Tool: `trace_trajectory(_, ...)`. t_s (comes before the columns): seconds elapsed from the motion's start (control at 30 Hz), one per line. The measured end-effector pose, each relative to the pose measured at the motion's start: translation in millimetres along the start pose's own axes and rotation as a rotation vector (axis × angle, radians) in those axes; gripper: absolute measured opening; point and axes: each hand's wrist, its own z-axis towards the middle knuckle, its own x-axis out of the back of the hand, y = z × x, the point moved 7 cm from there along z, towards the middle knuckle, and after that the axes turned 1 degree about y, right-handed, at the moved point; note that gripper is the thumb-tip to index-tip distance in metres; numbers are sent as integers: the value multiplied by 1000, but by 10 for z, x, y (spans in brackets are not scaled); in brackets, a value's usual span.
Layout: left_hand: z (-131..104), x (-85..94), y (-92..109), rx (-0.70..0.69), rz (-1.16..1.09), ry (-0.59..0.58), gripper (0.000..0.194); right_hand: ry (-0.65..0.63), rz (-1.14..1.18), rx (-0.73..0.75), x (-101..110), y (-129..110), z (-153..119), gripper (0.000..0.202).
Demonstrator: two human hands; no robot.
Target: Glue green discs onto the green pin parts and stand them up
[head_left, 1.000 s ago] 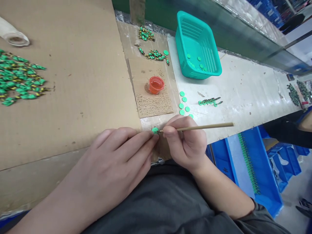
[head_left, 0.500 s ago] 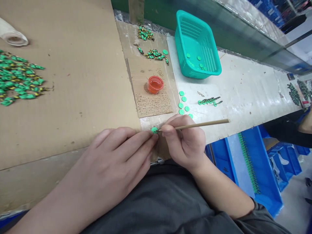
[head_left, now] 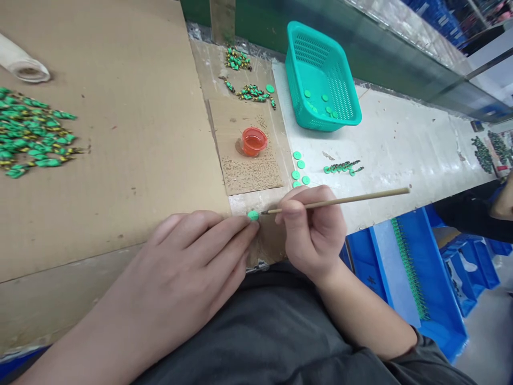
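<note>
My left hand (head_left: 200,251) lies at the table's near edge, its fingertips pressed together on a green button (head_left: 253,215). Between the thumb and fingers of my right hand (head_left: 315,230) is a thin wooden stick (head_left: 356,198), perhaps a fine brush. Its dark tip points left, close to the button's right side; whether it touches I cannot tell. Several more green buttons (head_left: 297,175) lie just beyond my right hand. Past them a red cup (head_left: 254,141) of clear-looking liquid stands on a cardboard piece (head_left: 252,179) covered with small brown specks.
A teal basket (head_left: 324,120) with several buttons stands at the back. Green, yellow and black twisted pieces lie in a pile (head_left: 36,133) at left and in small heaps (head_left: 252,93) behind the cup. Blue bins (head_left: 425,256) sit below the table's right edge.
My right hand has drawn back to the right with the stick, and the stick's tip has moved away from the button's middle. My left hand stays on the button.
</note>
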Motion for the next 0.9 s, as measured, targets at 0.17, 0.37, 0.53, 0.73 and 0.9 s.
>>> trace_trajectory(0.17,16,-11,10,-14,36,-20,36,148,104,-88,104,33,-3,17)
trace_trajectory(0.37,30,-15,18,-9,35,-40,39,29,69,-133,173,12,-2,15)
trace_trajectory(0.53,7,49,17,2,-14,-9,30,-104,27,-174,210,25,-71,13)
trace_trajectory(0.73,46,100,-1,-13,-40,14,25,-239,-67,-85,97,5,-16,22)
trace_trajectory(0.9,28,159,42,60,-1,-4,28,-432,-125,42,-68,-30,-107,23)
